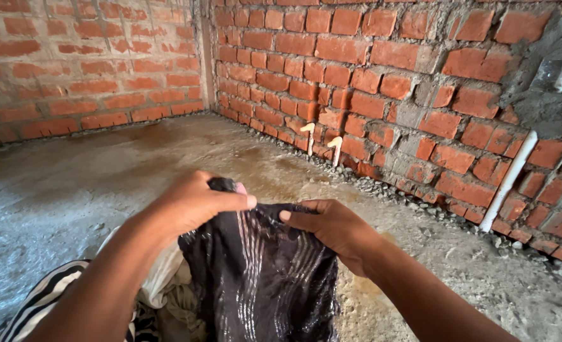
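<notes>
At the far left, low in the frame, a striped black-and-white cloth (43,297) lies on the concrete floor (72,190), and just right of it a pale, cream-coloured cloth (164,278) is bunched beneath your left forearm.

Your left hand (195,202) comes next: it is closed over the upper left corner of the dark wet cloth (262,278), with a small knot of the fabric bunched up behind the knuckles and the thumb pointing right along the top edge.

The dark wet cloth hangs between your two hands, a black fabric with fine glinting stripes that run downward. Its top edge stretches nearly level from one hand to the other, and its long axis drops straight down from that edge toward you and out of the bottom of the frame. It lies directly below both hands, not to one side, and partly covers the pale cloth.

Your right hand (334,231) pinches the upper right corner, thumb on top and pointing left, fingers tucked behind the fabric. Both hands are equally on the cloth; the thumbs are near each other but apart.

Further right stands the bare brick wall (382,88), with two small white pipe stubs (322,142) at its foot and a slanted white pipe (512,177) beyond.
</notes>
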